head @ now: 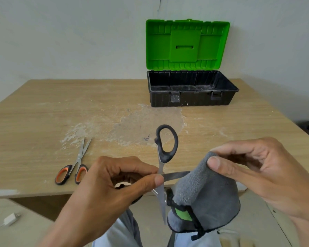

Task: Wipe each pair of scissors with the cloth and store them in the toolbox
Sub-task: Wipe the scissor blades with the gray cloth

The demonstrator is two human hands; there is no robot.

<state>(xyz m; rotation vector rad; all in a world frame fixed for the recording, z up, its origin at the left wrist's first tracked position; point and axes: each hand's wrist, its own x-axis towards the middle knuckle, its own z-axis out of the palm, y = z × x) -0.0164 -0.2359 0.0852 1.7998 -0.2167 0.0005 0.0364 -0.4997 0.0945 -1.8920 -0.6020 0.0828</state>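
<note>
My left hand pinches a pair of black-handled scissors near the pivot, blades spread apart. One handle loop points up and away, one blade points down, and the other blade runs right into the grey cloth. My right hand pinches the cloth's top fold over that blade. A second pair of scissors with orange-and-black handles lies on the table to the left, blades slightly apart and pointing away. The toolbox stands at the back with its green lid upright; its black tub looks empty.
The wooden table has a scuffed, whitish patch in the middle. Its front edge runs just under my hands. A white plug with a cable lies on the floor at lower left. A wall stands right behind the toolbox.
</note>
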